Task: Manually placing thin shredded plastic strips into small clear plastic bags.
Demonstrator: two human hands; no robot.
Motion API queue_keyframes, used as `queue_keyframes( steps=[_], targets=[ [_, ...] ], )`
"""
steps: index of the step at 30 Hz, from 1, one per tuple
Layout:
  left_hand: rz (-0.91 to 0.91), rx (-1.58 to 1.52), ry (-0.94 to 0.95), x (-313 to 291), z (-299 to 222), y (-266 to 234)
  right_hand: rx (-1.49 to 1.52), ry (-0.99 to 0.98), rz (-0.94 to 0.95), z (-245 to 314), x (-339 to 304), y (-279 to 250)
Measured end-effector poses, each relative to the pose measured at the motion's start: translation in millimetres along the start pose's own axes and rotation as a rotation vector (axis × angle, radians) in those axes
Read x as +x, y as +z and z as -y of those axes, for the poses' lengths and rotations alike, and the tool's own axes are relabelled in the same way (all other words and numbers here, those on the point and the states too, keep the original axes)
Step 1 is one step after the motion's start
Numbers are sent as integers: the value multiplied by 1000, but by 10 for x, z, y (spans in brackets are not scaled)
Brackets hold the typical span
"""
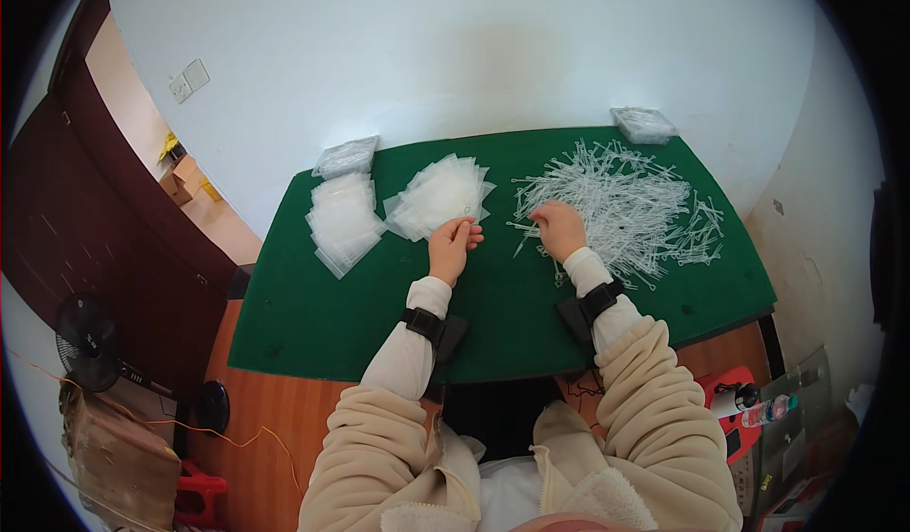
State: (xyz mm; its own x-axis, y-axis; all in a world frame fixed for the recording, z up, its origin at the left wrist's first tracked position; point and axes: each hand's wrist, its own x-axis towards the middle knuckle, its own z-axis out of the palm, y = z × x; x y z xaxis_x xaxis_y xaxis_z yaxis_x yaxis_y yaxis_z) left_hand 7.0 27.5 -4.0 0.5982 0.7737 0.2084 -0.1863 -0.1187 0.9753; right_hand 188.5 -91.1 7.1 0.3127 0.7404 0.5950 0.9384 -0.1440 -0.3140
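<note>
Left hand (453,247) at piled flat translucent bags (436,191), any contents indistinct

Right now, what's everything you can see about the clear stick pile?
The pile is a tangled heap of thin, clear sticks that look like plastic, some with small end rings. They point every way, with strays around the edge. It lies on the right of the green tabletop. The right hand is at its left side, maybe touching.

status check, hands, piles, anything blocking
Left hand at near edge of middle bag pile. Right hand at left edge of stick pile. Nothing visibly blocking either.
</note>
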Motion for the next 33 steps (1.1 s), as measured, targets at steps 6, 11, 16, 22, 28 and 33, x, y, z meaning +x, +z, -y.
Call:
queue_keyframes(
  steps=[6, 11, 16, 22, 28, 33],
  targets=[
    [15, -23, -36, -26, -21, 28, 613, 62, -159, 196, 1, 29],
    [119, -62, -122, -74, -29, 94, 972, 115, 154, 333, -64, 92],
    [344, -128, -200, -140, -78, 169, 975, 110, 124, 362, -74, 104],
    [422, -145, -239, -155, -116, 189, 925, 113, 21, 347, -57, 116],
    [460, -87, -214, -167, -99, 196, 957, 142, 28, 360, -64, 112],
    [493, -49, -172, -173, -86, 198, 982, 153, 81, 319, -74, 165]
  ],
)
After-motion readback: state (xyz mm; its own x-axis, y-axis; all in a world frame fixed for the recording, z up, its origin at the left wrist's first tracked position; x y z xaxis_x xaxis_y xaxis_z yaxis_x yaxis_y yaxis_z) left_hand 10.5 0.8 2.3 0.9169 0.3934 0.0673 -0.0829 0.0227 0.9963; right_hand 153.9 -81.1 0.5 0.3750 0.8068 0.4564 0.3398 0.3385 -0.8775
